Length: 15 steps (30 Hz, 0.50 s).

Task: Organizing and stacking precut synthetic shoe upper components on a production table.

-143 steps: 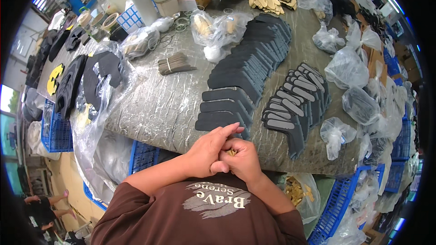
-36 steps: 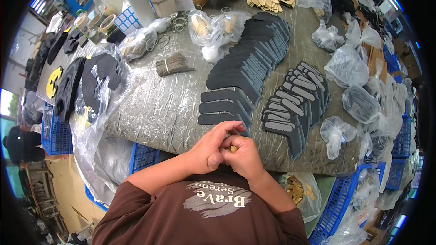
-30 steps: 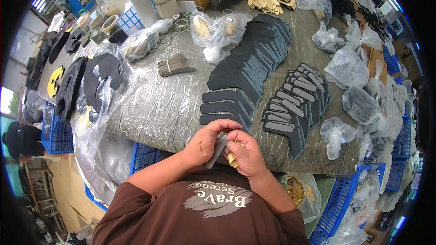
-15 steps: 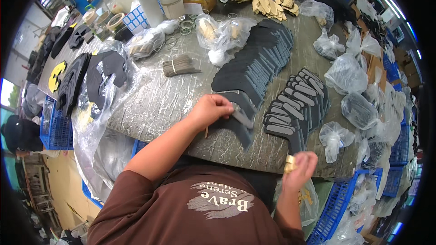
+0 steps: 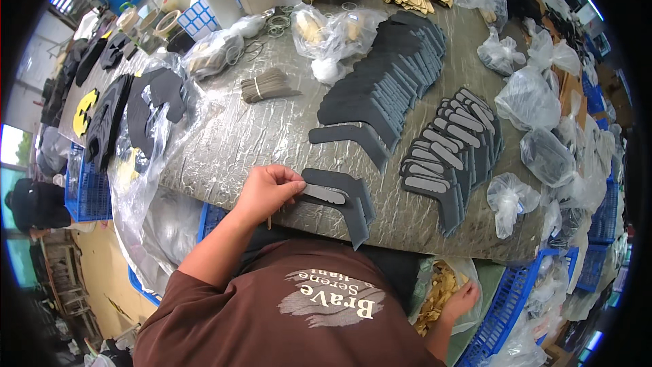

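Our hands have parted. Our left hand point(image 5: 268, 194), which had the grey strip point(image 5: 324, 194) between both palms, now grips it by one end over a black piece point(image 5: 356, 221). The two nearest pieces have left the row point(image 5: 380, 71) and overlap near the edge of the worktop point(image 5: 217, 143). Our right hand point(image 5: 463, 301) has dropped to the bag point(image 5: 422, 284) of tan scraps point(image 5: 440, 291); the scrap it pinched no longer shows.
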### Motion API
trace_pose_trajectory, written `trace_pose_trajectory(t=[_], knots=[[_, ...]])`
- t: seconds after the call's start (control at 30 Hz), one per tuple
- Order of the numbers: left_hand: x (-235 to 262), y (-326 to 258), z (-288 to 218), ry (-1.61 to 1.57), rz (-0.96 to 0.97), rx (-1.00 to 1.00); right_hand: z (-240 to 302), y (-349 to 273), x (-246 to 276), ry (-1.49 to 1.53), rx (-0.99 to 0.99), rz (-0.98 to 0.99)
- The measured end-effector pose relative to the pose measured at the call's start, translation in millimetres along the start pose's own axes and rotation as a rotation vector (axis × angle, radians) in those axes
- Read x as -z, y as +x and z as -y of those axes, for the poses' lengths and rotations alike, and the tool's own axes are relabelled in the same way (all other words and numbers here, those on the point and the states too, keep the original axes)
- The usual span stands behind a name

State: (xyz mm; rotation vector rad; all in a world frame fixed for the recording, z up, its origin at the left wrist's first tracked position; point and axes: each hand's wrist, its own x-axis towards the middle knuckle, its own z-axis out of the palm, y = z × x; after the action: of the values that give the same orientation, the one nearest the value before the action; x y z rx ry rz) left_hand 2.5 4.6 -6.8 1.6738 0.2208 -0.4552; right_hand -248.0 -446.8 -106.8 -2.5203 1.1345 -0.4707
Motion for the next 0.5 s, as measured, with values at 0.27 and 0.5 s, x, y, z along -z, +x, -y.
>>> trace_pose_trajectory(t=[0.27,0.5], knots=[[-11.8,-2.6,3.5,0.193,-0.068,0.018,199.5,6.1,8.6,0.443,0.817,-0.124],[-13.1,-4.4,5.3,0.261,-0.093,-0.001,289.1,-31.3,-31.7,0.534,1.317,0.386]])
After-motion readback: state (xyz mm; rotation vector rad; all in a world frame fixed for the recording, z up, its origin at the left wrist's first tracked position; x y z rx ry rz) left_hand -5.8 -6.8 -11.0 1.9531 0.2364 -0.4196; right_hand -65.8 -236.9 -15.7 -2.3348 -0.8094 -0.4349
